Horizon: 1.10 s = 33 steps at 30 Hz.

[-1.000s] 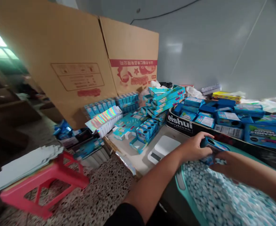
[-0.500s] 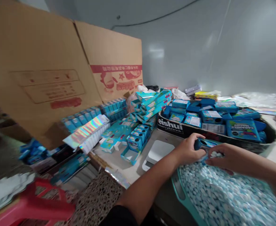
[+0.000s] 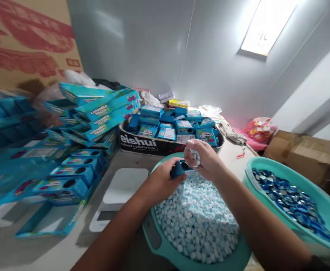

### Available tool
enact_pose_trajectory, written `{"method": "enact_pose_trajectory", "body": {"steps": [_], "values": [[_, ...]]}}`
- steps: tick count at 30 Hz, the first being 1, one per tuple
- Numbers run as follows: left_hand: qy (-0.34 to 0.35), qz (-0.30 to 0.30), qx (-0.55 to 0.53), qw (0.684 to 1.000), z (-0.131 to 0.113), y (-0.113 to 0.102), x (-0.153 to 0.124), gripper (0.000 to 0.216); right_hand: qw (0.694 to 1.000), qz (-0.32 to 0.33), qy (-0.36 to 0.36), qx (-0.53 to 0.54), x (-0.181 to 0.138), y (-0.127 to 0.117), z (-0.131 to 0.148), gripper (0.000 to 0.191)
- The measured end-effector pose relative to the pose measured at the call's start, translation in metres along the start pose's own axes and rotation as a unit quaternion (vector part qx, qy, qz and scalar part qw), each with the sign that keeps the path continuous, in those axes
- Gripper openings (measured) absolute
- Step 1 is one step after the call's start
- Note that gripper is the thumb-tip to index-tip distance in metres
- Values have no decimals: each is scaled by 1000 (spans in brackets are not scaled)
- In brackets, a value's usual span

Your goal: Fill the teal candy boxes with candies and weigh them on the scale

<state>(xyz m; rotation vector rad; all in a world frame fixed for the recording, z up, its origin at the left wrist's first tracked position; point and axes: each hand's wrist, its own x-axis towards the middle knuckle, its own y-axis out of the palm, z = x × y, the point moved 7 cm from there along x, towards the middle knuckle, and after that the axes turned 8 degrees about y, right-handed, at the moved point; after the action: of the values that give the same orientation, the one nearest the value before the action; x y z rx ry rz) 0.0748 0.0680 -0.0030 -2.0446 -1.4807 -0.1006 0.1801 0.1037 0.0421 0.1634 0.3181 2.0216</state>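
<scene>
A small dark-blue container (image 3: 178,169) with a round open mouth lies tilted on its side, held just above the far rim of a teal plastic basin (image 3: 165,246). Small pale blue-white oval candies (image 3: 194,156) sit bunched right above its mouth.

Bare forearms and hands (image 3: 182,173), no sleeves

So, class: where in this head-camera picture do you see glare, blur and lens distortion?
Head view: the ceiling light blows out to white; the stacked blue boxes at the left edge smear with blur; the walls bow and the right basin stretches toward the corner; the hands over the candy stay fairly sharp.
</scene>
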Motion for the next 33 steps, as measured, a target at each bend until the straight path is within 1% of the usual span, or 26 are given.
{"method": "enact_pose_trajectory", "body": {"steps": [2,4,8,14,19,22,28,33], "values": [[10,22,36,999,-3,5,0,35,999,-19,-24,42,2,0,2,38],[18,38,65,997,-5,9,-1,37,996,-41,-42,61,3,-1,2,37],[33,39,84,995,-7,9,-2,37,993,-71,-62,72,4,-5,0,33],[52,50,77,994,-9,10,-2,36,991,-77,-69,81,5,-6,-3,30],[49,47,72,995,-7,9,-2,41,992,-71,-63,87,6,-5,-4,32],[53,52,72,995,-7,9,-3,40,991,-67,-62,97,6,-5,-3,34],[57,48,72,995,-6,8,-4,42,993,-80,-60,67,4,-4,-1,44],[64,49,69,994,-6,8,-4,43,993,-77,-60,70,4,-3,-2,40]]}}
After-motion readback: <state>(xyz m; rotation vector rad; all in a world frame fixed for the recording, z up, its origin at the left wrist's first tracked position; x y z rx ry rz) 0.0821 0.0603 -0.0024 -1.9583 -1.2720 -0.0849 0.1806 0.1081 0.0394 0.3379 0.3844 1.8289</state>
